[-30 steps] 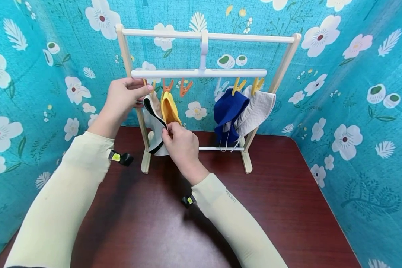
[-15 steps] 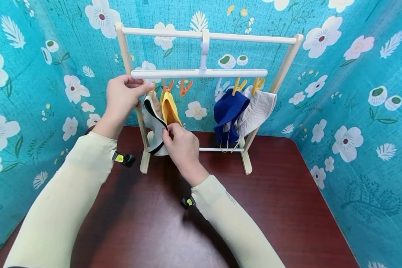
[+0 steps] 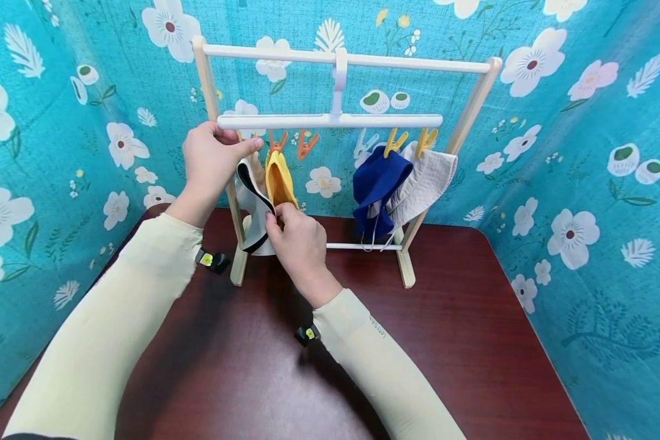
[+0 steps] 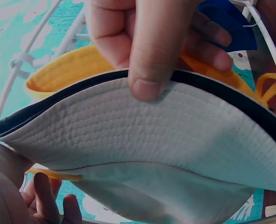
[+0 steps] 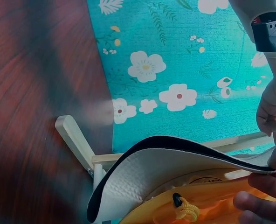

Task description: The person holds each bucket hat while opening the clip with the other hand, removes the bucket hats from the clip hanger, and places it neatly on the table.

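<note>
A pale grey bucket hat (image 3: 255,201) with a black inner brim edge hangs at the left end of a white hanger (image 3: 330,121). My right hand (image 3: 298,239) pinches its brim, thumb (image 4: 147,88) on the pale side in the left wrist view. Up at the hanger's end, my left hand (image 3: 211,156) holds a yellow clothespin (image 4: 56,175) by the hat, its thumb stretched across and some fingers hidden behind. Close beside hangs a yellow hat (image 3: 280,177) under an orange clothespin (image 3: 277,142); its cord and black toggle (image 5: 177,200) show in the right wrist view.
A wooden rack (image 3: 475,101) carries the hanger. Toward the right, a blue hat (image 3: 379,177) and a beige hat (image 3: 426,177) hang from yellow clothespins (image 3: 396,142). Another orange clothespin (image 3: 306,146) and a pale blue one (image 3: 365,143) hold nothing. Flowered curtains (image 3: 574,238) surround the dark red table (image 3: 462,342).
My left hand and forearm have shifted slightly right, the thumb reaching farther across the clothespin. My right hand keeps its pinch on the brim, almost still.
</note>
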The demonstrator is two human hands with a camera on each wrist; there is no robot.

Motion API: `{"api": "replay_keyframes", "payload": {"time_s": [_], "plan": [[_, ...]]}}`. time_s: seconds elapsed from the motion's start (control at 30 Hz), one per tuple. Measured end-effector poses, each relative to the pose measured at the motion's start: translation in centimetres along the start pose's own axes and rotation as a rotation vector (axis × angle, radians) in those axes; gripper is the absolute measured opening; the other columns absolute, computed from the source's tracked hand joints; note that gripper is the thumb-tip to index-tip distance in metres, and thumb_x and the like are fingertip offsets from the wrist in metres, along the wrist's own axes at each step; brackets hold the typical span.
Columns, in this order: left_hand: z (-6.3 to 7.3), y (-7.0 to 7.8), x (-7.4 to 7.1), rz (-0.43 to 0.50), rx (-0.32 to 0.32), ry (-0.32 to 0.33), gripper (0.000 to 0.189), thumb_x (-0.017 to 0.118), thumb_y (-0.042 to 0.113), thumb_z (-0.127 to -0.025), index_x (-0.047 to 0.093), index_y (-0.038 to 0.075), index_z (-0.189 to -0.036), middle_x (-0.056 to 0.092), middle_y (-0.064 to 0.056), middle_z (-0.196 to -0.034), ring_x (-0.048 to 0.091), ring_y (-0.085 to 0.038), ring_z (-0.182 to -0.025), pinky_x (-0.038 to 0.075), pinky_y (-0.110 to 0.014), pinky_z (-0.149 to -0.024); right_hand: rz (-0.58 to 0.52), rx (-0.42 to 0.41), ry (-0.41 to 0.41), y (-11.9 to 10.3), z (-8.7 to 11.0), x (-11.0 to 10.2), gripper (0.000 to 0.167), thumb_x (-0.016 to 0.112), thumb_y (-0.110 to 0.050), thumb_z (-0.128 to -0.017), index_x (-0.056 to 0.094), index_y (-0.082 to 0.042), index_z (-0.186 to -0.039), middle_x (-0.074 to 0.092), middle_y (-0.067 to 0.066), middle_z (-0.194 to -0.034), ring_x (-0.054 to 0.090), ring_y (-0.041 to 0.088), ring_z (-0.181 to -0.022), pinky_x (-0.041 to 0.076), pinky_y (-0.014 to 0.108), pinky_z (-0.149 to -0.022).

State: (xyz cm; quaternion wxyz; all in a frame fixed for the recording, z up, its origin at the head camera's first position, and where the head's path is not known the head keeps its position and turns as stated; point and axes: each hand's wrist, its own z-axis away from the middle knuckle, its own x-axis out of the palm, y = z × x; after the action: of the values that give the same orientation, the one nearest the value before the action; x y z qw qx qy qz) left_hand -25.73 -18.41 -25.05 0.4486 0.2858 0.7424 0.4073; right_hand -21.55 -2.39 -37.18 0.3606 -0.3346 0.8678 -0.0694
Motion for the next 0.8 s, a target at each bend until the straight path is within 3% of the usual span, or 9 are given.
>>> {"api": "replay_keyframes", "payload": {"time_s": [0.27, 0.6, 0.8], "plan": [[0.03, 0.11, 0.46, 0.000, -0.017, 0.046, 0.051, 0.086, 0.054, -0.077, 0.066, 0.013, -0.102, 0.060, 0.008, -0.092, 0.056, -0.012, -0.087, 0.047, -0.030, -0.067, 0.003, 0.000, -0.004, -0.10, 0.02, 0.15, 0.021, 0.068, -0.034, -0.099, 0.074, -0.014, -0.096, 0.075, -0.001, -0.079, 0.064, 0.010, -0.059, 0.051, 0.022, -0.054], [0.05, 0.35, 0.57, -0.047, 0.014, 0.039, 0.061, 0.084, 0.060, -0.077, 0.066, 0.011, -0.110, 0.064, 0.001, -0.102, 0.060, -0.017, -0.093, 0.049, -0.029, -0.069, 0.016, -0.008, 0.013, -0.09, -0.14, 0.12, 0.020, 0.069, -0.034, -0.099, 0.074, -0.014, -0.095, 0.075, -0.002, -0.079, 0.065, 0.010, -0.060, 0.053, 0.024, -0.055], [0.03, 0.36, 0.46, -0.042, -0.010, 0.026, 0.064, 0.083, 0.062, -0.076, 0.067, 0.011, -0.111, 0.065, 0.000, -0.104, 0.060, -0.016, -0.090, 0.049, -0.030, -0.067, 0.010, -0.013, 0.018, -0.18, -0.03, 0.19, 0.020, 0.070, -0.034, -0.098, 0.074, -0.014, -0.095, 0.075, -0.002, -0.080, 0.064, 0.009, -0.059, 0.051, 0.022, -0.053]]}}
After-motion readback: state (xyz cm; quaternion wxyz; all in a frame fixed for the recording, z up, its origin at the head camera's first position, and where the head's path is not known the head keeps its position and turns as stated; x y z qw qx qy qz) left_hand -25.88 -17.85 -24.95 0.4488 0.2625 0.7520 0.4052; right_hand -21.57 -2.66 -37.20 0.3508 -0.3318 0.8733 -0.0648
